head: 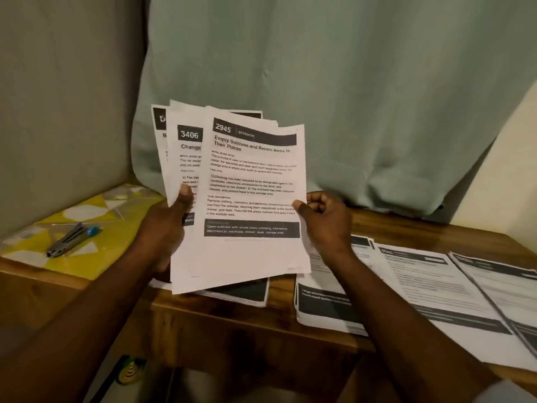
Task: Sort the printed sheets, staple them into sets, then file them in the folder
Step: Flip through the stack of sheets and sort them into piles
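The person holds a fan of printed sheets (180, 257) upright over the wooden table (261, 324), print facing the camera. L hand (171, 225) grips the fan's lower left side, thumb pressed on the face of the 2nd sheet (189, 158), headed 3406; its fingers are hidden behind the paper. R hand (325, 222) pinches the right edge of the front sheet (255, 184), headed 2945, "Empty Suitcase and Return Items to Their Places", w/ thumb on the printed face and the other fingers curled behind. A 3rd sheet (159, 123) shows its dark header at the fan's far left; more edges peek out at the top, no. can't be counted. Below the fan a low pile (247, 292) lies flat on the table, mostly covered by the held sheets. To the right, 3 more lots lie flat side by side: a near pile (325, 306) just under the R wrist, a middle pile (436, 289) and an end pile (505, 289) at the frame edge, text too blurred to read. At left a stapler (74, 238), silver w/ a blue end, lies on a yellow patterned mat (87, 266), well apart from both hands; can't tell if the mat is the folder. A pale green curtain (319, 82) hangs behind the table.
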